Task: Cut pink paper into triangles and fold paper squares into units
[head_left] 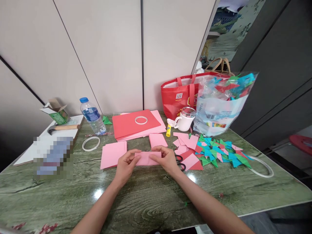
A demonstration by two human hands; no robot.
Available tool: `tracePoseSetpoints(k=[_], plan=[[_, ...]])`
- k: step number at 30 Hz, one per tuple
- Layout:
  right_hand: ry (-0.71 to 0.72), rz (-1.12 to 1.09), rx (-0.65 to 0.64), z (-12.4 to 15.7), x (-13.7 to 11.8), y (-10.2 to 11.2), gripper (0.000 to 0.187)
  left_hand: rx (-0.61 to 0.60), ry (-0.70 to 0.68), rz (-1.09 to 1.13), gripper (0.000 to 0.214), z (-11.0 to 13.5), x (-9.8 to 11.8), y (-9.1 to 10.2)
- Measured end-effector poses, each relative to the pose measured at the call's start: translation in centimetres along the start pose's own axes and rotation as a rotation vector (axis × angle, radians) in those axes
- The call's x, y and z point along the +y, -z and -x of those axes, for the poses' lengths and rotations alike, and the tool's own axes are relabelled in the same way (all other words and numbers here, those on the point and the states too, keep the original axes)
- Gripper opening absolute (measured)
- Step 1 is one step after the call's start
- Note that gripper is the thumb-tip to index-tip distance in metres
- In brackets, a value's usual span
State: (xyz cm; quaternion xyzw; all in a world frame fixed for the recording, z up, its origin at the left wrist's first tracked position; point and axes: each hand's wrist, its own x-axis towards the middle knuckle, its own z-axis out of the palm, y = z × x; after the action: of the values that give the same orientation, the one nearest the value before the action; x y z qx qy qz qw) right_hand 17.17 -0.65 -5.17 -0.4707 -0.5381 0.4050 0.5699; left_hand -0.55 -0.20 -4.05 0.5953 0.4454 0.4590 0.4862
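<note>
Between my two hands is a folded pink sheet of paper (147, 158), a wide, low rectangle facing me. My left hand (127, 164) pinches its left end, thumb in front and fingers behind. The right end is gripped the same way by my right hand (168, 160). Just left of my left hand lies a stack of pink paper squares (110, 155). Another small pink stack (158, 140) sits behind my right hand. Scissors with black handles (179, 158) rest beside my right hand, their blades hidden.
Red and pink sheets (129, 126) lie at the back under a white ring (141, 120). Rightward are a glue stick (168, 130), a white mug (186, 122), folded paper pieces (219, 151), a plastic bag (219, 113) and a red bag (170, 97). Leftward stand a water bottle (92, 117) and hammer (65, 127).
</note>
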Motion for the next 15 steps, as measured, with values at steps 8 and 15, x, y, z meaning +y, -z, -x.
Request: tracePoseSetpoints(k=[8,15], plan=[[-0.118,-0.027,0.037,-0.11,-0.31,0.02,0.03,0.02,-0.056,-0.042,0.024,-0.05,0.25,0.07],[-0.094,-0.018,-0.042,-0.43,-0.33,0.46,0.028,-0.036,0.058,0.132,0.027,0.03,0.33,-0.12]])
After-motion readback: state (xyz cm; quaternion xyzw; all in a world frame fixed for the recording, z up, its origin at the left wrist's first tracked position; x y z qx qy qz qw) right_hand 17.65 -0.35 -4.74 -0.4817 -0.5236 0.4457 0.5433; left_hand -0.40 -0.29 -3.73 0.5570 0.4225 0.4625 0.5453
